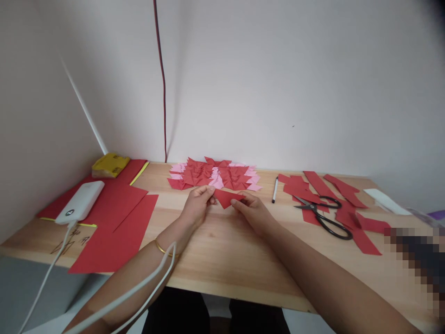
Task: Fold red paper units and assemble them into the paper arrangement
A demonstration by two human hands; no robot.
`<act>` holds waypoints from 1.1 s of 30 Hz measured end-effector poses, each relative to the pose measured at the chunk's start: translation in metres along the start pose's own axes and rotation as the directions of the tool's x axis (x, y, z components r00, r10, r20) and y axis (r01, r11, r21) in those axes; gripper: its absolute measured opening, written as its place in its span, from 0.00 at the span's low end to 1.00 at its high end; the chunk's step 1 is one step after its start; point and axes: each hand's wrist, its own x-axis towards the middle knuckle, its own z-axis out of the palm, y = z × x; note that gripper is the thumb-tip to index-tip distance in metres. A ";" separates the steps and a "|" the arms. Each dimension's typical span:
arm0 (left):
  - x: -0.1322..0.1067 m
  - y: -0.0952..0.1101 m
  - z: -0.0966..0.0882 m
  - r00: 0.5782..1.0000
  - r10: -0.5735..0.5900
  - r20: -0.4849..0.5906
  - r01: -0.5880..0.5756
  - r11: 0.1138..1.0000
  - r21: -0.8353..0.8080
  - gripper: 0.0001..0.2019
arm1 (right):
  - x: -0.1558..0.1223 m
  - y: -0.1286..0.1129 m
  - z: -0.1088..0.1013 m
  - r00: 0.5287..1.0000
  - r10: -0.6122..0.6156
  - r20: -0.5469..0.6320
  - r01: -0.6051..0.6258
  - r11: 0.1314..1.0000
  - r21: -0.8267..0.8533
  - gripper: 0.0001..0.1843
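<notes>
A small red folded paper triangle (226, 197) is stretched between my two hands above the wooden table, its point facing me. My left hand (199, 202) pinches its left corner between thumb and fingers. At the other corner, my right hand (253, 207) grips it, thumb on the near face. Just behind lie several red and pink folded paper pieces (201, 174), set in rows near the wall.
Black-handled scissors (327, 213) lie on red paper scraps (318, 185) at right, beside a white pen (275, 190). Red sheets (118, 241), a white power bank (80, 202) with a cable and a yellow packet (110, 165) occupy the left. A white cable crosses my left forearm.
</notes>
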 end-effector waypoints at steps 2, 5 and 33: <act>-0.001 0.001 0.001 1.000 0.011 0.007 -0.011 1.000 -0.019 0.16 | 0.000 0.000 0.000 1.000 -0.006 0.011 0.006 1.000 0.001 0.14; -0.001 0.003 0.003 1.000 0.002 0.014 -0.001 0.999 -0.050 0.17 | 0.000 0.000 0.000 1.000 0.009 0.003 -0.009 1.000 0.022 0.15; -0.008 0.001 0.006 0.977 -0.152 0.152 0.132 0.982 0.132 0.13 | 0.002 0.004 0.000 0.999 0.001 -0.047 0.004 0.994 0.107 0.15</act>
